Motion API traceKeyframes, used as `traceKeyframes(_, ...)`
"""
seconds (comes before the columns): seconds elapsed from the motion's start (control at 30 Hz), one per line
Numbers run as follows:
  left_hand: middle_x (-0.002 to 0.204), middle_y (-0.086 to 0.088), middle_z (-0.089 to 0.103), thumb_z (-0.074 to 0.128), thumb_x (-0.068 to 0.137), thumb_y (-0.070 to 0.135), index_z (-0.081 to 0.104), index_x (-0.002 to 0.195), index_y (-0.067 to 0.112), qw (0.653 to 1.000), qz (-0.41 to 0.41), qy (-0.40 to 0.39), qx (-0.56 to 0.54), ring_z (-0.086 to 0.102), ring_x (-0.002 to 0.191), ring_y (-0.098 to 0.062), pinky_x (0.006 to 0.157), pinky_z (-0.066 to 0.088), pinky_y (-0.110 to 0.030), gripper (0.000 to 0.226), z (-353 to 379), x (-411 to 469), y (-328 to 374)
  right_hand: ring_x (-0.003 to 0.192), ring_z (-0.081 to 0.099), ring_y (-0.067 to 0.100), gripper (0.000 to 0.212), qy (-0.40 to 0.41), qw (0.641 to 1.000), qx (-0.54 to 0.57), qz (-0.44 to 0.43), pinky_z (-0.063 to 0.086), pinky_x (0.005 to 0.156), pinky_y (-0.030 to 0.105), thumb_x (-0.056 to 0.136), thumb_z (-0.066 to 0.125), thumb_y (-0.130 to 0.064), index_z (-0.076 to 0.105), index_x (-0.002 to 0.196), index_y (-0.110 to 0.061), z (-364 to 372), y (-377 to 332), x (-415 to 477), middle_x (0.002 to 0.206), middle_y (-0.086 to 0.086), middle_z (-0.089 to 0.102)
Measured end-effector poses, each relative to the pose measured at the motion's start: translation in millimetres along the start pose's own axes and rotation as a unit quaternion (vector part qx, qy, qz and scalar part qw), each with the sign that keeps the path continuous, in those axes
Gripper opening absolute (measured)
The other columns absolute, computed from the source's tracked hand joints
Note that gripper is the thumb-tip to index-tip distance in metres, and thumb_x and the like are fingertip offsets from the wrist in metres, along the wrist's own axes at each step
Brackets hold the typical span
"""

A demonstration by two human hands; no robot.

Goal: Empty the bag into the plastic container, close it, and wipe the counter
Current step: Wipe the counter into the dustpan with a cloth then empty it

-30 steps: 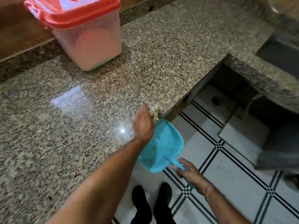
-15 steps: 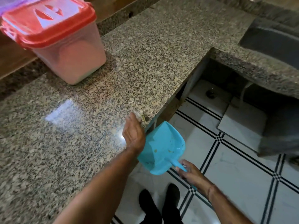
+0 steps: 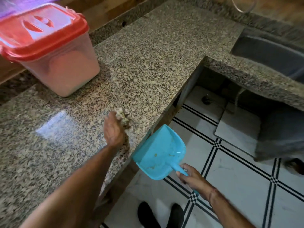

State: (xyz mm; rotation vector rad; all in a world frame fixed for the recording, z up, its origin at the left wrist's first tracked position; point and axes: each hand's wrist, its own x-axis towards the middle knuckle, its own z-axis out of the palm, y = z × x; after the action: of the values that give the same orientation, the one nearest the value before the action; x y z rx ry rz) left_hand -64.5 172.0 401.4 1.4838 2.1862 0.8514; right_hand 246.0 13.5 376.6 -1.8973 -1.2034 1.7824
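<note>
The plastic container (image 3: 62, 63) stands at the back left of the granite counter (image 3: 148, 55), its red lid (image 3: 41, 28) on top. My left hand (image 3: 114, 130) grips a crumpled pale cloth (image 3: 122, 116) and presses it on the counter a short way in from the front edge. My right hand (image 3: 192, 178) holds the handle of a blue dustpan (image 3: 161, 153) just below and against that edge. A few crumbs lie in the pan. No bag is in view.
A dark sink basin (image 3: 271, 53) is set into the counter arm at the right. Below lies a white tiled floor (image 3: 238, 178) with black lines, and my dark shoes (image 3: 161, 214) stand near the counter base. A wooden wall runs behind the counter.
My left hand with the cloth has moved from the counter's front edge back inward over the counter. The dustpan stays under the edge in my right hand.
</note>
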Motion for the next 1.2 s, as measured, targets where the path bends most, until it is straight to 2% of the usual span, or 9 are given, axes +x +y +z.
traceKeyframes(0.1, 0.114, -0.010, 0.054, 0.040, 0.106, 0.016, 0.049, 0.135, 0.019, 0.998, -0.033, -0.021, 0.052, 0.056, 0.095, -0.027, 0.072, 0.053, -0.038, 0.030, -5.5, 16.6, -14.9, 0.068, 0.053, -0.001, 0.015, -0.008, 1.000, 0.003, -0.002, 0.047, 0.067, 0.013, 0.102, 0.062, -0.032, 0.064, 0.109, -0.019, -2.7, -3.4, 4.1, 0.086, -0.007, 0.057)
traceKeyframes(0.2, 0.099, -0.004, 0.065, 0.038, 0.110, 0.029, 0.062, 0.128, 0.022, 0.998, 0.054, -0.038, 0.002, 0.064, 0.083, -0.022, 0.064, 0.057, -0.034, 0.031, 13.6, 31.7, 3.5, 0.076, 0.052, 0.005, 0.018, -0.018, 1.000, -0.004, 0.000, 0.046, 0.071, 0.018, 0.102, 0.061, -0.037, 0.062, 0.110, -0.021, -7.8, -3.2, 9.5, 0.087, -0.008, 0.057)
traceKeyframes(0.3, 0.086, -0.001, 0.062, 0.036, 0.112, 0.033, 0.071, 0.119, 0.018, 0.987, 0.132, -0.088, -0.029, 0.056, 0.068, -0.016, 0.056, 0.042, -0.023, 0.038, 35.9, 39.4, 28.7, 0.080, 0.053, 0.006, 0.015, -0.027, 1.000, 0.008, 0.003, 0.046, 0.073, 0.019, 0.102, 0.062, -0.037, 0.064, 0.110, -0.024, -12.3, -0.9, 13.7, 0.091, -0.008, 0.058)
traceKeyframes(0.4, 0.090, -0.003, 0.052, 0.039, 0.111, 0.030, 0.071, 0.123, 0.020, 0.975, 0.178, -0.133, -0.001, 0.046, 0.073, -0.012, 0.058, 0.036, -0.022, 0.035, 51.0, 26.2, 32.4, 0.082, 0.054, 0.007, 0.013, -0.032, 0.999, 0.011, 0.006, 0.045, 0.076, 0.020, 0.102, 0.062, -0.036, 0.064, 0.109, -0.025, -17.4, 2.4, 17.0, 0.093, -0.008, 0.058)
traceKeyframes(0.53, 0.094, -0.002, 0.048, 0.041, 0.111, 0.029, 0.064, 0.136, 0.024, 0.969, 0.187, -0.155, 0.036, 0.047, 0.082, -0.015, 0.063, 0.034, -0.021, 0.034, 49.3, -5.3, 27.8, 0.082, 0.051, 0.007, 0.011, -0.057, 0.998, 0.012, 0.004, 0.044, 0.078, 0.024, 0.103, 0.061, -0.032, 0.064, 0.110, -0.024, -22.7, -1.2, 26.9, 0.093, -0.007, 0.057)
traceKeyframes(0.63, 0.094, 0.001, 0.047, 0.038, 0.110, 0.031, 0.062, 0.134, 0.024, 0.975, 0.162, -0.133, 0.074, 0.044, 0.087, -0.014, 0.069, 0.037, -0.027, 0.034, 44.5, -26.5, 33.9, 0.086, 0.052, 0.009, 0.018, -0.084, 0.996, 0.011, -0.004, 0.046, 0.081, 0.024, 0.103, 0.061, -0.028, 0.065, 0.120, -0.023, -29.1, -12.9, 40.5, 0.103, -0.001, 0.061)
traceKeyframes(0.87, 0.113, -0.002, 0.048, 0.045, 0.108, 0.028, 0.060, 0.131, 0.016, 0.987, 0.060, -0.076, 0.124, 0.037, 0.100, -0.015, 0.081, 0.030, -0.025, 0.030, 49.1, -57.9, 68.7, 0.100, 0.063, 0.019, 0.020, -0.132, 0.991, -0.008, -0.017, 0.053, 0.090, 0.032, 0.102, 0.062, -0.027, 0.064, 0.122, -0.022, -43.4, -26.8, 58.3, 0.125, 0.014, 0.068)
traceKeyframes(1.03, 0.109, -0.003, 0.054, 0.053, 0.105, 0.029, 0.060, 0.123, 0.013, 0.991, -0.002, -0.042, 0.130, 0.044, 0.097, -0.015, 0.079, 0.034, -0.025, 0.025, 62.1, -58.2, 86.4, 0.093, 0.058, 0.015, 0.022, -0.169, 0.984, -0.041, -0.036, 0.049, 0.084, 0.030, 0.102, 0.063, -0.025, 0.064, 0.122, -0.016, -63.5, -23.8, 67.7, 0.108, 0.011, 0.066)
traceKeyframes(1.2, 0.093, -0.009, 0.068, 0.058, 0.103, 0.024, 0.062, 0.097, 0.007, 0.992, -0.083, -0.058, 0.077, 0.067, 0.086, -0.024, 0.076, 0.060, -0.037, 0.019, 59.1, -50.0, 96.2, 0.081, 0.053, 0.009, 0.016, -0.187, 0.979, -0.064, -0.051, 0.045, 0.077, 0.024, 0.101, 0.064, -0.021, 0.066, 0.115, -0.014, -83.7, -16.3, 72.1, 0.093, -0.002, 0.058)
